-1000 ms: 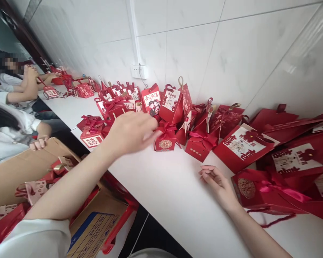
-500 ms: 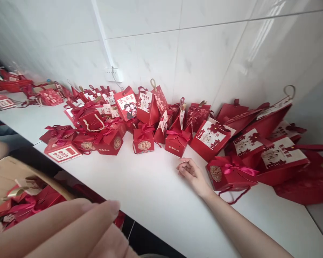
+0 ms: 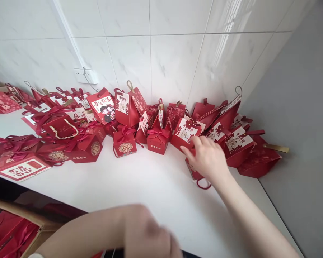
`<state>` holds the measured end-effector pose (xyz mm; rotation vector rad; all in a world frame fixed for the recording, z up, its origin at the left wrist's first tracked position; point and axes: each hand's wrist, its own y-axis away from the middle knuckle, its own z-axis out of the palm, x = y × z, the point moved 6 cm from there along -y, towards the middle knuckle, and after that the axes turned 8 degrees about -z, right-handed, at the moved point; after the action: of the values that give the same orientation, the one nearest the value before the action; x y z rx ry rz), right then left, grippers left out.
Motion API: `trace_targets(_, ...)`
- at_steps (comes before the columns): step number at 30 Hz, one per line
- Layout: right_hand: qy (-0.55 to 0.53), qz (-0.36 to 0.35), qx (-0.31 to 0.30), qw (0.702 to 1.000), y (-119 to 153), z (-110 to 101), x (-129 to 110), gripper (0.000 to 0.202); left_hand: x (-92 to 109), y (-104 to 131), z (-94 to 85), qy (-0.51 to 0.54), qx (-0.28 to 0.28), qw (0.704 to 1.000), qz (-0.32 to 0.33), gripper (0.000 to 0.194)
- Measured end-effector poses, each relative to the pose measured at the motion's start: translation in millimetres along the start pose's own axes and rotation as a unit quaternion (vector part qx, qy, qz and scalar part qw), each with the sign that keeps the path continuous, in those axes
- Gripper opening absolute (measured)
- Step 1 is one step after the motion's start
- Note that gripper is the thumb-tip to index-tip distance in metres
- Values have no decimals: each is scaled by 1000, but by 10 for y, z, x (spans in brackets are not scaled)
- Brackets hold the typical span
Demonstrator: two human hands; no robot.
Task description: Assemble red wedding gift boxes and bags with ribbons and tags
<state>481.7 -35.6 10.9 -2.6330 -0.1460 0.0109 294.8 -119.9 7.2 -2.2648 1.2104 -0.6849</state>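
Observation:
My right hand (image 3: 208, 157) reaches over a red box (image 3: 193, 171) with a dark red cord handle near the right end of the table. Its thumb points left, and the other fingers curl down at a red box with a white printed panel (image 3: 185, 133); whether they grip anything is hidden. My left hand (image 3: 153, 233) is low in the centre, smeared by motion, over the table's front edge. Two small red boxes with bows, one with a round gold emblem (image 3: 125, 143) and one plain (image 3: 157, 140), stand left of my right hand.
Many red gift boxes line the white table (image 3: 140, 186) along the tiled wall. A socket (image 3: 85, 76) with a cable is on the wall. At lower left, an open cardboard box (image 3: 47, 229) holds red boxes. A grey panel (image 3: 298, 107) bounds the right side.
The view has swung right. My right hand has moved from bare tabletop onto the red boxes at its right. My left hand has moved right and its fingers are now blurred.

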Motion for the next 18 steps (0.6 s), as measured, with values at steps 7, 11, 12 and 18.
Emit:
trace_targets(7, -67, 100, -205, 971, 140, 358, 404, 65, -1043, -509, 590, -55, -34, 998, -9, 20)
trace_targets(11, -271, -152, -229, 923, 184, 159, 83, 85, -1475, -447, 569, 35, -24, 988, -147, 23)
trace_targets(12, -302, -177, -224, 910, 197, 81, 64, 86, -1522, -430, 544, 68, -20, 982, -175, 22)
trace_targets(18, -340, -83, -248, 903, 208, 30, 273, 52, -1620, -472, 457, 192, -8, 951, -244, 28)
